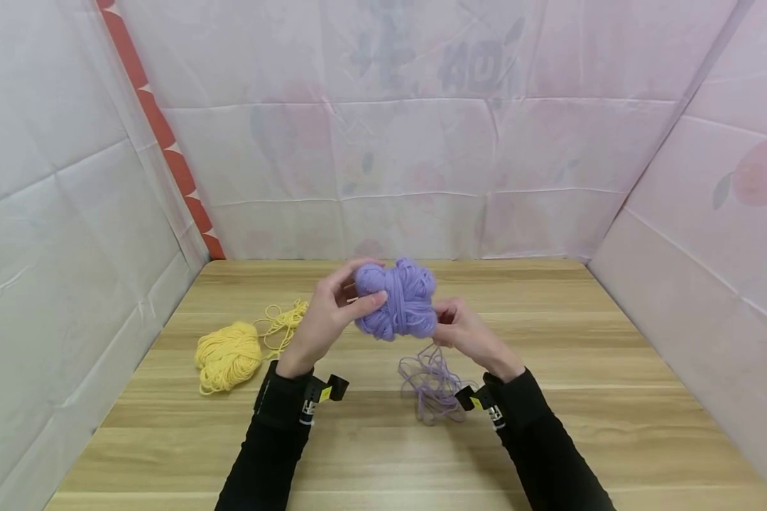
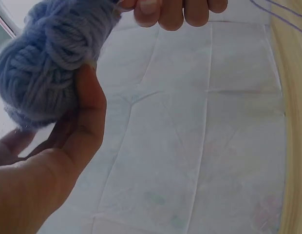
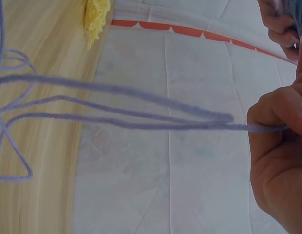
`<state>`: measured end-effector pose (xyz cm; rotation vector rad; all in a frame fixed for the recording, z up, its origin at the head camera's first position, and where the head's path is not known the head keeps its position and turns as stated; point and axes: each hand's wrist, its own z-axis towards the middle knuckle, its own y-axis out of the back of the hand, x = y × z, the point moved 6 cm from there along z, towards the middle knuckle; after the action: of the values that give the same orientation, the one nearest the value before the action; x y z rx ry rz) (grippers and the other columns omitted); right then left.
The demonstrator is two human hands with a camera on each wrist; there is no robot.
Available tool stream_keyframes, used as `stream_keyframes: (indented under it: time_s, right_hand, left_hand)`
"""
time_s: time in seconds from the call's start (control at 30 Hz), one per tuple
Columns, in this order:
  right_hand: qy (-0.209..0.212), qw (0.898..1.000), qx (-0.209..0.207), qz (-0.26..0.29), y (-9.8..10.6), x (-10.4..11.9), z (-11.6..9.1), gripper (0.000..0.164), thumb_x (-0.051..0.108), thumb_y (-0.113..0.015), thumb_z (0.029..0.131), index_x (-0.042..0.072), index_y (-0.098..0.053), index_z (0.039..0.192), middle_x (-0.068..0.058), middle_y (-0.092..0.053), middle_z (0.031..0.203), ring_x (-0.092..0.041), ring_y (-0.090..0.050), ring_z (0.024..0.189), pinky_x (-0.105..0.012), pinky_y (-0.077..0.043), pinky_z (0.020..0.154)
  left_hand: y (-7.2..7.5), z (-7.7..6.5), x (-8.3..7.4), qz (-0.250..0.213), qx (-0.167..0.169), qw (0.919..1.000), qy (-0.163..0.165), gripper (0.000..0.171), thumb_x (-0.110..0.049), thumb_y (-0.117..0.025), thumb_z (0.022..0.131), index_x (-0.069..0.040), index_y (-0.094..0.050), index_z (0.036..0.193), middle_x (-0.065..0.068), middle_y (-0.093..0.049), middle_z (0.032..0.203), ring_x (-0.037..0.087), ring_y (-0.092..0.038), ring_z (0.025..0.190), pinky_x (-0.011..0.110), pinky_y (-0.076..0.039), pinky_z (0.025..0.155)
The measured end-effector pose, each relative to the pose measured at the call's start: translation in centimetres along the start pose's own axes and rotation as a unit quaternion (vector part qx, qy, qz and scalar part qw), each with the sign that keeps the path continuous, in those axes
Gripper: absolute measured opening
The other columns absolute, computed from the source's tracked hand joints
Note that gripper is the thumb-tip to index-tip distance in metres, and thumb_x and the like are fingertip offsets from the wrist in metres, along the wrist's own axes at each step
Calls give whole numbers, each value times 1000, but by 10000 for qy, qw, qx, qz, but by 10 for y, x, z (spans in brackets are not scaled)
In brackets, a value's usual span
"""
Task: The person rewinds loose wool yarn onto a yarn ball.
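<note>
Above the table, my left hand (image 1: 334, 312) grips a purple yarn ball (image 1: 399, 301) by its left end, thumb in front and fingers behind. Strands wrap round the ball's middle, drawing it in at the waist. My right hand (image 1: 469, 335) is at the ball's right end, its fingers curled and partly hidden behind the yarn. In the right wrist view that hand (image 3: 282, 141) pinches a purple strand (image 3: 190, 126), which runs to the loose loops. Those loops form a tangle of purple yarn (image 1: 431, 387) on the wooden table, below the right hand.
A yellow yarn ball (image 1: 229, 357) lies on the table (image 1: 371, 454) at the left, with a loose yellow tangle (image 1: 287, 323) beside it, close to my left forearm. Pale plastic sheeting (image 1: 415, 156) walls the table at the back and both sides.
</note>
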<state>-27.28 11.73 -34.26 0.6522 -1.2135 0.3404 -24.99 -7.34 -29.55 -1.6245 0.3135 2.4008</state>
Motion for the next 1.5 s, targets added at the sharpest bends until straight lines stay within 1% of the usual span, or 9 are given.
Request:
stream_keyframes:
  time_s: [0.1,0.23,0.37,0.5,0.63,0.83,1.0,1.2,1.5]
  right_hand:
    - [-87,10000,-47,14,3,-1,-1,23,-3,-51,91,15,-62,80,10,-43,62,-3,-37,54,-28,-29,47]
    - [-458,9987,-244,-23,7,-4,-1,22,-3,-48,89,12,-53,73,9,-43,61,-5,-40,54,-26,-34,49]
    - [-658,9969,-423,18,10,-6,1,21,-5,-47,86,12,-57,78,9,-44,61,-6,-41,55,-21,-37,53]
    - [-554,9971,-527,25,12,-3,3,18,2,-49,93,13,-62,86,9,-52,67,-5,-46,59,-20,-39,54]
    - [-564,9962,-656,42,14,0,3,16,15,-53,98,13,-64,87,10,-59,71,-4,-49,59,-19,-41,52]
    - [-484,9939,-989,86,18,2,3,15,23,-59,97,13,-65,87,10,-50,64,-5,-40,52,-21,-34,49]
    - [-143,9932,-1125,253,20,6,2,15,20,-59,97,8,-66,91,7,-52,65,-11,-36,52,-26,-30,49]
    - [101,9928,-1178,213,18,12,-3,15,19,-60,96,6,-67,99,4,-50,67,-15,-34,54,-29,-28,52]
    - [268,9958,-860,-135,8,14,-6,20,18,-59,96,2,-68,105,4,-48,69,-15,-37,56,-28,-33,51]
  left_hand:
    - [-4,-1,0,70,332,9994,62,49,-11,-67,89,-15,-51,135,16,-56,125,30,-62,109,42,-58,84]
    - [-9,-3,0,221,725,9971,99,51,-10,-68,88,-18,-52,136,14,-57,128,31,-62,111,42,-57,86]
    - [-13,-5,1,412,1071,9930,279,51,-14,-70,88,-26,-54,134,5,-56,132,28,-62,112,41,-57,88]
    - [-16,-4,2,852,1320,9870,335,51,-19,-72,86,-32,-55,132,-1,-58,130,23,-61,111,39,-55,90]
    - [-19,-3,4,1248,1559,9795,273,54,-19,-74,85,-28,-55,134,-1,-60,128,19,-61,109,37,-54,89]
    - [-23,-1,8,1961,1753,9648,-17,55,-19,-74,85,-19,-54,136,4,-63,123,17,-61,102,29,-56,79]
    - [-24,2,11,2418,1604,9567,-228,52,-20,-75,84,-16,-57,132,5,-66,116,15,-61,94,25,-56,73]
    - [-23,5,14,2795,1203,9518,-393,47,-17,-76,82,-9,-58,126,10,-66,113,19,-63,94,23,-55,72]
    - [-10,6,18,2862,79,9581,97,49,-23,-76,83,-11,-56,125,9,-63,110,23,-63,85,25,-55,66]
